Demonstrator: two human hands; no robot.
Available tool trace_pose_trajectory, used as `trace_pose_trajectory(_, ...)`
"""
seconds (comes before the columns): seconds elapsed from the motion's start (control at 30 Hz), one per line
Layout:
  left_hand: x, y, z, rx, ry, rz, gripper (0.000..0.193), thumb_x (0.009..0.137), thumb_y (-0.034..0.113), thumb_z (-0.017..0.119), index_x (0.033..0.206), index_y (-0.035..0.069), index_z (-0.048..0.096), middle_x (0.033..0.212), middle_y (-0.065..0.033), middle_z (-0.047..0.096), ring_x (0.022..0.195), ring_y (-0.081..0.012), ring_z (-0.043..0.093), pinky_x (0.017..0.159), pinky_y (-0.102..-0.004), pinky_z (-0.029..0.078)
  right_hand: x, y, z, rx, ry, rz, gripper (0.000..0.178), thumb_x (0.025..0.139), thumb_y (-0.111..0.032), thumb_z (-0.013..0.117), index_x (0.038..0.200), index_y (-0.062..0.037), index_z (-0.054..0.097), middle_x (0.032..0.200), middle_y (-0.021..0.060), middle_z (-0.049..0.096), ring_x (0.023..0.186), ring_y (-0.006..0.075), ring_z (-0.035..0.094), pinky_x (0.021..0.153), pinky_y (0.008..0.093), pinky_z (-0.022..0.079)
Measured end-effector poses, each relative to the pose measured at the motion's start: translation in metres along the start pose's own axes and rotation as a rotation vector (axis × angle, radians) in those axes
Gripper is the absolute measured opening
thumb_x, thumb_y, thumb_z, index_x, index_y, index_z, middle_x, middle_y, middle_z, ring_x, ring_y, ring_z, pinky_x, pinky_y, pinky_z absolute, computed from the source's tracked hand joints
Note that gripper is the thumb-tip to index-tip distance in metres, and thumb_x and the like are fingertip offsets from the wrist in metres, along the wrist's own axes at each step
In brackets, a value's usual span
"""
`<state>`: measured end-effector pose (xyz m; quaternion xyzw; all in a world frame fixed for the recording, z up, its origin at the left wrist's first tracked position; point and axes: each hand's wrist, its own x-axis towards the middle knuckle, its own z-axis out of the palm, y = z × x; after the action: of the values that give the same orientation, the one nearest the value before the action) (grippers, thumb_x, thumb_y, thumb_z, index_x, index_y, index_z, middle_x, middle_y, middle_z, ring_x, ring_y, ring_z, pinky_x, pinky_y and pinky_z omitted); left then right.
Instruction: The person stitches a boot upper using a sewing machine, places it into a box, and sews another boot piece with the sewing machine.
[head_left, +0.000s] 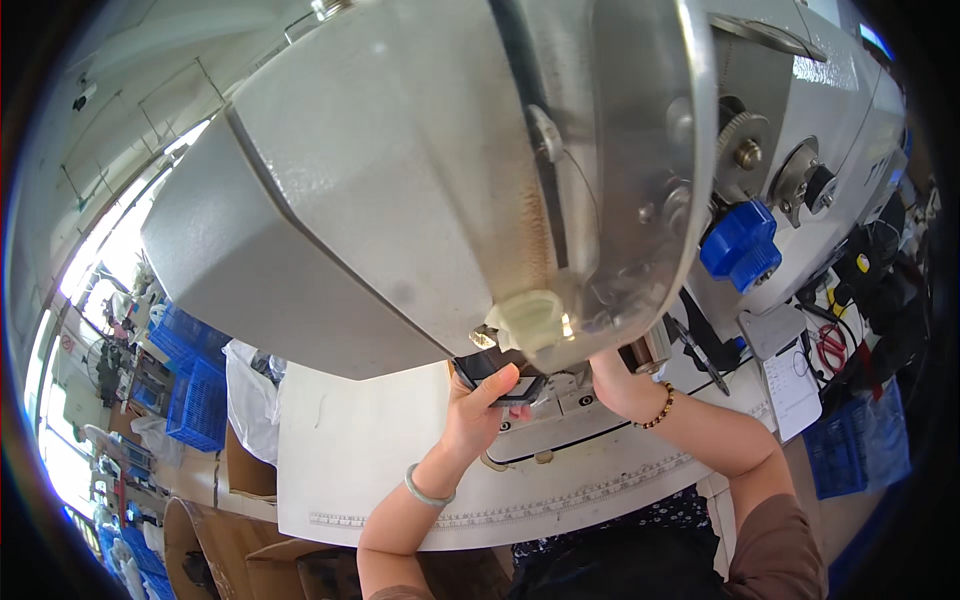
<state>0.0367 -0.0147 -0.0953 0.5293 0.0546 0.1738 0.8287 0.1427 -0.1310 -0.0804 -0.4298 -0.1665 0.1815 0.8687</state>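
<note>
- One black piece [480, 365] sat just under the lower end of the machine [370, 180], held in the left grip [470, 412].
- The left grip was closed on the piece, its thumb over it; the other fingers were mostly hidden.
- The right grip [617, 383] reached in under the machine from the right. Its fingers were out of sight behind the clear guard [640, 190], so I could not tell how far open it was or whether it had hold of anything.
- Below the machine, a pale bangle [428, 488] circled the left wrist and dark beads [657, 410] circled the right one.
- A white table [330, 440] spread out under the machine, with a ruler [500, 517] along its near edge, bent by the lens.
- A blue knob [740, 243] stuck out from the front of the machine, right of the guard.
- Under the right part of the machine lay a pen [703, 357], and farther right a sheet of paper [792, 395] with writing on it.
- Beyond the paper, to the right of the machine, stood a blue crate [836, 455] with a clear bag [886, 440] at its side.
- Left of the machine were stacked blue baskets [195, 412], a white bag [248, 400] just beside them, and an open carton [205, 540] lower down.
</note>
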Motion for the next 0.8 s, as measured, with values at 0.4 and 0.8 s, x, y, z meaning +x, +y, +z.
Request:
trace_pose_trajectory(0.4,-0.001,0.001,0.008,0.105,0.027,0.049,0.018,0.084,0.021,0.056,0.084,0.004,0.053,0.058,-0.0060,0.051,0.044,-0.0178,0.052,0.037,-0.0279,0.040,-0.003,-0.022,0.004,-0.043,-0.049,0.044,0.014,0.082,0.000,0.047,0.084,-0.0015,0.061,0.079,-0.0004,0.061,0.068,0.0037,0.053,0.059,0.0202,0.040)
trace_pose_trajectory(0.8,0.003,0.002,0.007,0.112,0.033,0.058,0.020,0.084,0.021,0.055,0.080,0.002,0.051,0.060,-0.0089,0.053,0.041,-0.0201,0.050,0.036,-0.0296,0.038,0.000,-0.027,0.004,-0.122,-0.004,0.080,0.012,0.078,0.002,0.044,0.070,-0.0045,0.052,0.067,-0.0023,0.051,0.060,0.0038,0.045,0.052,0.0224,0.036)
